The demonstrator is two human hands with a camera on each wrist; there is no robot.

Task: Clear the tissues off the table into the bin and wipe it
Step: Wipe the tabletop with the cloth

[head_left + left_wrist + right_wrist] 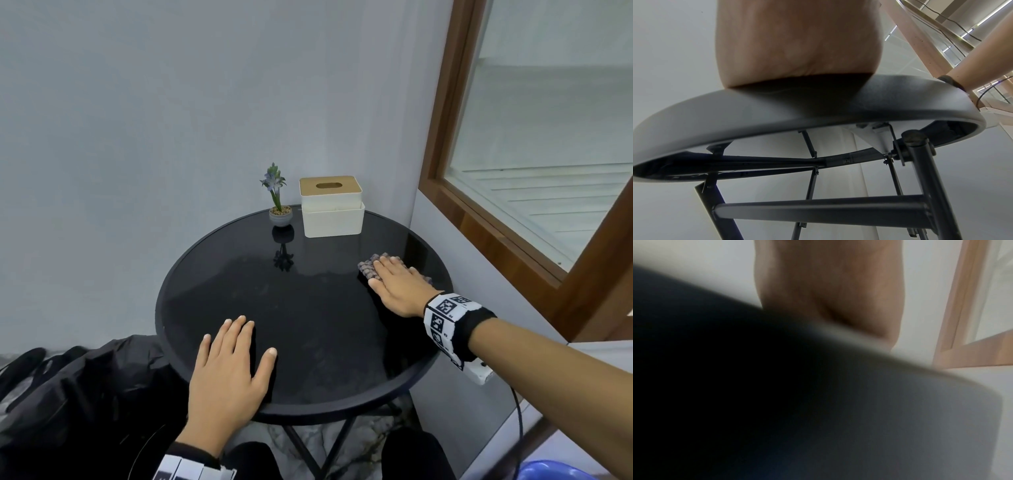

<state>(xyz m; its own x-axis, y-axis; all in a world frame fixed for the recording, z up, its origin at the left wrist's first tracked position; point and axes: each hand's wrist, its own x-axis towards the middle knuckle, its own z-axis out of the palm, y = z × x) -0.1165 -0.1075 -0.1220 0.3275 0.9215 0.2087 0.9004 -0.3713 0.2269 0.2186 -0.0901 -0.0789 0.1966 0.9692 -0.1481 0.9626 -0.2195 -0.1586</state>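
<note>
Right hand (399, 286) lies flat, fingers straight and together, pressing a checked grey cloth (368, 268) onto the black round table (308, 308) near its right edge — an open palm that spreads the pressure, which suits wiping better than a pinch would. Left hand (229, 373) sits spread and flat on the near edge, fingers apart, holding nothing; it looks like a brace to keep the light folding frame from shifting while the other hand pushes. No loose tissues show on the glossy top, so the clearing part seems done and the wiping is the step in hand. A black bin bag (85, 387) sits just beside the table's left rim, close enough for a short drop. At the back stand a small potted plant (278, 197) and a white tissue box (331, 207) with a wooden lid, side by side near the wall — they will likely need wiping around. Both wrist views show only palm, table rim and blur.
</note>
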